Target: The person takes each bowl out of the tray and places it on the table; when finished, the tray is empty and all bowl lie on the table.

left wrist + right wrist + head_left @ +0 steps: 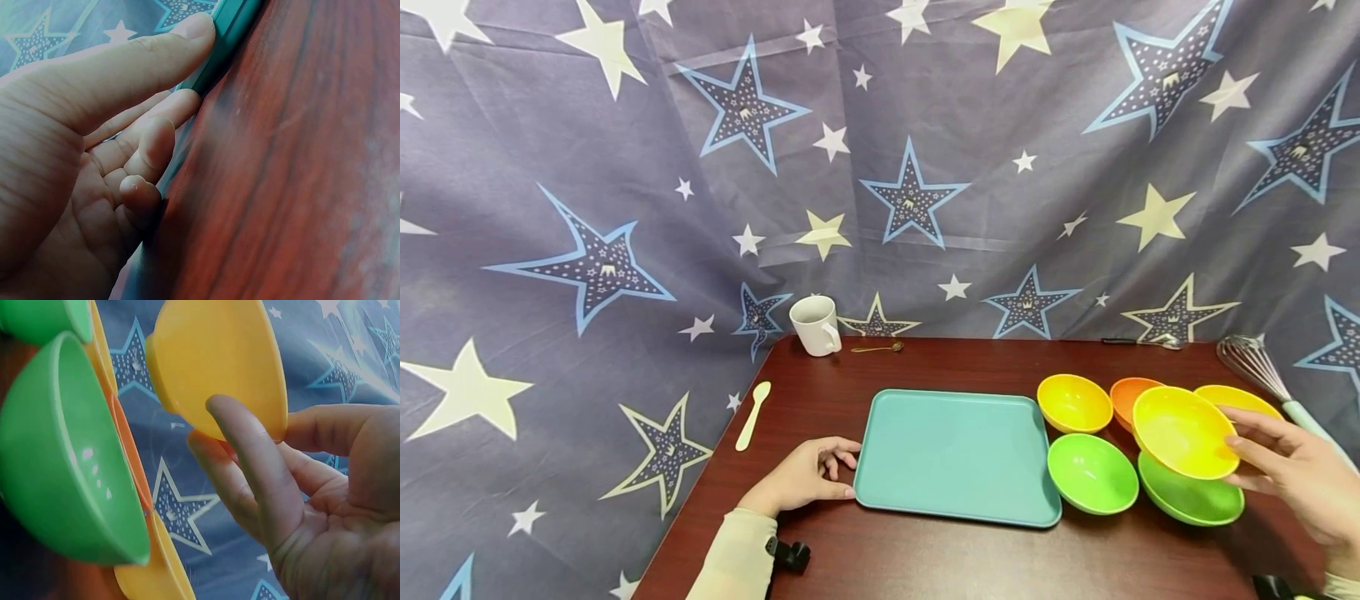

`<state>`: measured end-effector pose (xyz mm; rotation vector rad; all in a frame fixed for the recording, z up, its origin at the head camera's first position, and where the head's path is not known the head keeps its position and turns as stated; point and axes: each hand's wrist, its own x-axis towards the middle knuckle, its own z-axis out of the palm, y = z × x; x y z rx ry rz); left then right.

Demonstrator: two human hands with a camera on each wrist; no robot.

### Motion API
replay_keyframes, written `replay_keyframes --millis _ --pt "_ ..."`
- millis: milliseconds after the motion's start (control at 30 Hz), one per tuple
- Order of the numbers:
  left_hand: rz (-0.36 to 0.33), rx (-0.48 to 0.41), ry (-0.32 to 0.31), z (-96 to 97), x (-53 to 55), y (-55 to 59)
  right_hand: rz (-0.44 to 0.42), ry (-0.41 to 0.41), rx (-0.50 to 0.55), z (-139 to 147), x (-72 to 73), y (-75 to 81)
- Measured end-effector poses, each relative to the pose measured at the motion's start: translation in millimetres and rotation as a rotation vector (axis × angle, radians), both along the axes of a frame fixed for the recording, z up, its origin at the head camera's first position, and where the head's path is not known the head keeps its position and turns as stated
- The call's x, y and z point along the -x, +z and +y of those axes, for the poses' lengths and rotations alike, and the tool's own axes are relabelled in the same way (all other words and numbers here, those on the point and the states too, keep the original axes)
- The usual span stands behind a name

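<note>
In my right hand (1292,467) is a yellow bowl (1180,433), tilted and gripped at its right side between thumb and fingers. It is above a green bowl (1195,496); the right wrist view shows this held bowl (219,362) apart from the green bowl (81,456). At the left end of a teal tray (955,458) lies my left hand (808,475). Its thumb and fingertips touch the tray's edge (228,44), apart along that side, with the smaller fingers loosely bent. Nothing stands on the tray.
Another green bowl (1093,475), a yellow bowl (1073,404), an orange bowl (1127,396) and a further yellow bowl (1236,398) crowd the tray's right. A whisk (1262,367) lies behind them. A white mug (816,325), a small spoon (880,347) and a cream spoon (754,415) are left.
</note>
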<state>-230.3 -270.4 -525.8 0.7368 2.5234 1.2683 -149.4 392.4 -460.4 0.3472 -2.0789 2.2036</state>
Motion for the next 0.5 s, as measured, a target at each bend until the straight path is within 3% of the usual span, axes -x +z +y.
replay_keyframes --millis 200,500 --pt "0.004 -0.008 -0.004 0.4 0.7 -1.6 -0.010 -0.079 0.037 9 -9.4 -5.6" --pt "0.009 -0.009 -0.011 0.0 0.3 -0.4 0.005 -0.062 0.150 34 -11.3 -24.3"
